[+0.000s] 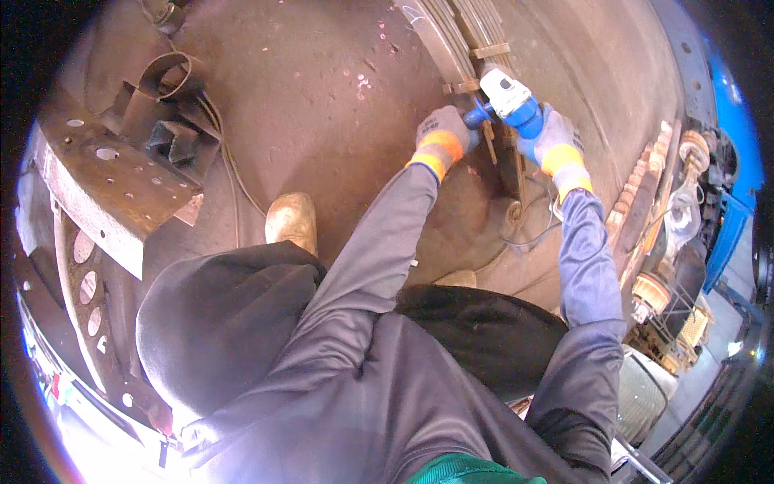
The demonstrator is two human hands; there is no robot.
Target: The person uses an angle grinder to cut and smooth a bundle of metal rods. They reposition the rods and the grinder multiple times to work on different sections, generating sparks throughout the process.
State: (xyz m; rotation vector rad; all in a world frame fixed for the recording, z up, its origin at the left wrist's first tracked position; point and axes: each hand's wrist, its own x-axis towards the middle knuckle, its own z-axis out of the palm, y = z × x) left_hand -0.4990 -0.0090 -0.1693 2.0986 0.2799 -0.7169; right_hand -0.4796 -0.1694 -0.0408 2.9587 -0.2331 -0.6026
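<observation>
Both of my gloved hands grip a blue angle grinder [526,118] with a pale head. My left hand [442,135], in a grey glove with an orange and yellow cuff, is closed around its blue side handle [477,115]. Fingers wrapped, my right hand [559,142] holds the grinder's body. The tool is over a stack of leaf springs [439,39] with metal clamps [490,51]. Whether its disc touches the metal cannot be made out. A thin cable [532,239] trails near the grinder.
A brown steel frame part with round holes [113,181] stands at the left, beside a short pipe piece [166,75]. My left shoe [291,222] rests on the brown floor [282,97]. Rusty axle parts [651,292] and blue metalwork [730,230] line the right side.
</observation>
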